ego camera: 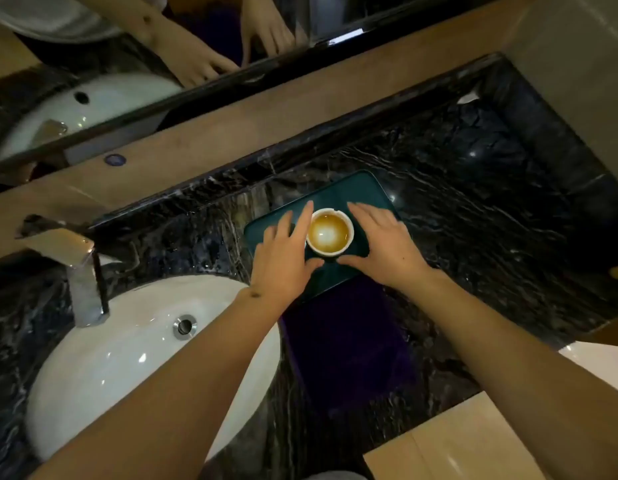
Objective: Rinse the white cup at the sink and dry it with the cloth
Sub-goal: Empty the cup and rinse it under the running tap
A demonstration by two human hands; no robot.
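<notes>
A small white cup with a brown stain inside stands upright on a dark green tray. My left hand lies at the cup's left side, fingers spread, the forefinger along its rim. On the cup's right is my right hand, fingers apart, the thumb below the cup. Both hands flank the cup without lifting it. A dark purple cloth lies flat on the counter just below the tray. The white sink is at the lower left.
A metal faucet stands behind the sink, whose drain is visible. The black marble counter runs right to a tan wall. A mirror above the backsplash reflects my hands. Tiled floor lies at the lower right.
</notes>
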